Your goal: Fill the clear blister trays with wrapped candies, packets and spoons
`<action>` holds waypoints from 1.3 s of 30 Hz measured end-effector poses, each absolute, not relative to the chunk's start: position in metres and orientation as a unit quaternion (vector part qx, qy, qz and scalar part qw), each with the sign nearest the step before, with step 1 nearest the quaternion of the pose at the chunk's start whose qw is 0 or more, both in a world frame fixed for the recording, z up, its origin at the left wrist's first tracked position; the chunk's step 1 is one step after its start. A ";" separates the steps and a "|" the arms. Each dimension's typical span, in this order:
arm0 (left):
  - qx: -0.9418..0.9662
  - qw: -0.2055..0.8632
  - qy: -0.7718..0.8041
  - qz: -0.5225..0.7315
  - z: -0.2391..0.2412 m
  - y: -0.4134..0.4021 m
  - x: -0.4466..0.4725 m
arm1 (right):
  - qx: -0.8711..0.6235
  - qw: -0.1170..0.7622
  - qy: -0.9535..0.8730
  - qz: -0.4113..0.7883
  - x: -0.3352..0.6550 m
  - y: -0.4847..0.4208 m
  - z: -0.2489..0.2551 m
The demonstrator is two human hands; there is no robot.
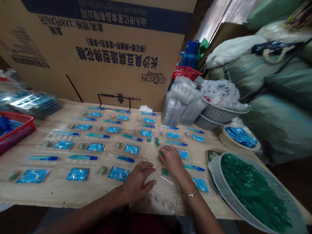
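Observation:
My right hand (172,160) bends over a clear plastic tray and pinches a small green piece (161,152) at its fingertips. Under that hand another green piece (165,172) lies in the tray. A few loose green pieces (157,141) rest on the table just beyond. My left hand (139,180) is open, thumb and fingers apart, beside a blue packet (118,174). Part of that tray is hidden behind the hand. Near my body lies a clear tray with moulded hollows (161,202). Rows of trays hold blue pens (83,157) and blue packets (95,147).
At right stands a grey basket (220,169) of green pieces, with a bowl (222,138) of blue packets behind. Stacked clear trays (172,110) lean near a large carton (117,42). A red basket (30,125) sits at left. Big sacks (280,123) crowd the right side.

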State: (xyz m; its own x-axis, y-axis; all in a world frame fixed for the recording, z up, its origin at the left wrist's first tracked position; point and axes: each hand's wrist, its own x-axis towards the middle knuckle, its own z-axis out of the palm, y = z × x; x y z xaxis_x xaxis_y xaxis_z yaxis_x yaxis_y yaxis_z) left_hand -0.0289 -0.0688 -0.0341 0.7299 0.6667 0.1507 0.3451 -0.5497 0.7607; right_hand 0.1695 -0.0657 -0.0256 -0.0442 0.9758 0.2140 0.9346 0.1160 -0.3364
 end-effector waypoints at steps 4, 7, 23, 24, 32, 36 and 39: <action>0.637 0.584 0.396 0.311 -0.030 -0.051 -0.025 | -0.605 0.377 -0.671 0.203 0.156 -0.087 -0.025; 0.488 0.738 0.367 0.287 -0.029 -0.047 -0.017 | -0.573 0.463 -0.600 0.312 0.144 -0.110 -0.023; 0.475 0.807 0.317 0.146 -0.036 -0.089 -0.034 | -0.581 0.475 -0.637 0.179 0.113 -0.177 -0.029; 0.489 0.797 0.318 0.158 -0.037 -0.088 -0.033 | -0.583 0.471 -0.639 0.174 0.117 -0.173 -0.029; 0.901 0.303 0.293 0.100 -0.031 -0.072 -0.029 | -0.639 0.309 -0.699 0.087 0.157 -0.128 -0.043; 0.923 0.240 0.299 0.035 -0.034 -0.078 -0.030 | -0.638 0.256 -0.721 0.091 0.162 -0.121 -0.043; 0.922 0.231 0.310 0.031 -0.036 -0.081 -0.031 | -0.617 0.250 -0.738 0.108 0.166 -0.122 -0.040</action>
